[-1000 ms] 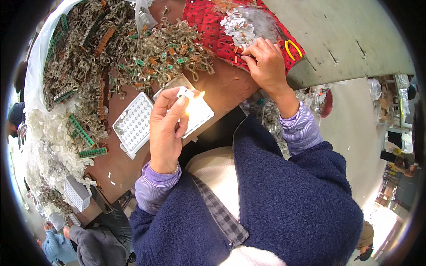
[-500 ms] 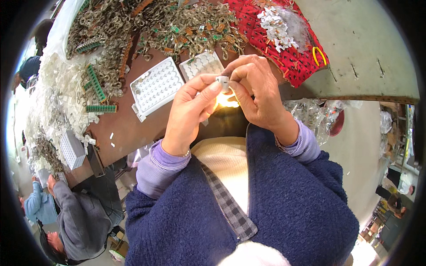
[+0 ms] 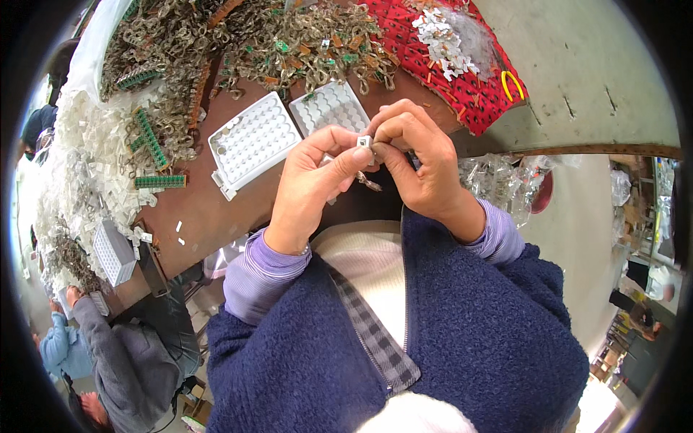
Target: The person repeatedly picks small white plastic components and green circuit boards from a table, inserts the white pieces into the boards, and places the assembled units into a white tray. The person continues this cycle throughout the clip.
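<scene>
Above the table's near edge, my two hands meet around a small white plastic housing (image 3: 364, 141). My left hand (image 3: 307, 184) pinches it between thumb and fingers. My right hand (image 3: 422, 162) is closed at the housing's right side, its thumb and fingertips pressed together there; the fingers hide what they grip. A short twisted bundle of wire (image 3: 369, 182) dangles just below the fingers. Behind my hands lie a white tray with rows of round pockets (image 3: 253, 144) and a second, similar tray (image 3: 328, 108).
Coiled wire bundles with small green and orange boards (image 3: 310, 43) cover the back. White plastic pieces (image 3: 79, 159) are heaped at left, near green board strips (image 3: 160, 182). A red patterned cloth (image 3: 473, 108) holds white bits and yellow-handled pliers (image 3: 512, 85). Another person (image 3: 130, 346) sits lower left.
The bright yellow light that glowed under my fingers has gone out, and the wire bundle now shows there. The white housing has turned in my fingers. Both hands stay close together.
</scene>
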Available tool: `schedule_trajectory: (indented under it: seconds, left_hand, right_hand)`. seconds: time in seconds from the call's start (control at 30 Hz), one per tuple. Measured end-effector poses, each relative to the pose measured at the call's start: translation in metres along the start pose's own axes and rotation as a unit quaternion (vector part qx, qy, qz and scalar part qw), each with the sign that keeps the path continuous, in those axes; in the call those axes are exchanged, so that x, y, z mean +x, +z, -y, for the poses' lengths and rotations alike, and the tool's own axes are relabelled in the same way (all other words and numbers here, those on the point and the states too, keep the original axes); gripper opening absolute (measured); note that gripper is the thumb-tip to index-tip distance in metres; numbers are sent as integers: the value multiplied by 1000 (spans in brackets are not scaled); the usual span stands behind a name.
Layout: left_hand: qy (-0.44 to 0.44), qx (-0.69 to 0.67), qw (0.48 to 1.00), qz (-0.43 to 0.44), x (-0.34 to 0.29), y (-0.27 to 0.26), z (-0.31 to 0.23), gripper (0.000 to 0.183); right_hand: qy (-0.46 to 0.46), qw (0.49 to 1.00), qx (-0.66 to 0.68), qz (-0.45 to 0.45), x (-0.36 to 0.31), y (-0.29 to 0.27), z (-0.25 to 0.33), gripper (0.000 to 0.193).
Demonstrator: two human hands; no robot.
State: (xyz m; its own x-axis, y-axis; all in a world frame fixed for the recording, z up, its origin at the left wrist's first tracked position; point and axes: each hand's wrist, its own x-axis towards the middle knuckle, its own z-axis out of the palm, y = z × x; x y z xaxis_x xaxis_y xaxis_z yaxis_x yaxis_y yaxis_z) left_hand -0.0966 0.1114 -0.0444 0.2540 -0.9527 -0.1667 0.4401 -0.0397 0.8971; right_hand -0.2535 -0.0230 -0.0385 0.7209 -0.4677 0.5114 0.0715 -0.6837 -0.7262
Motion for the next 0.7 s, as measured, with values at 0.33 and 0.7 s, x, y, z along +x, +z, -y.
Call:
schedule_trajectory:
  seconds: [0.33, 0.7]
  left_hand:
    - [10, -180, 976, -119, 12, -24, -8, 44]
    - [20, 10, 996, -81, 33, 6, -10, 16]
  right_hand:
    - [59, 970, -177, -155, 45, -6, -76, 15]
    - [39, 976, -146, -154, 53, -21, -108, 16]
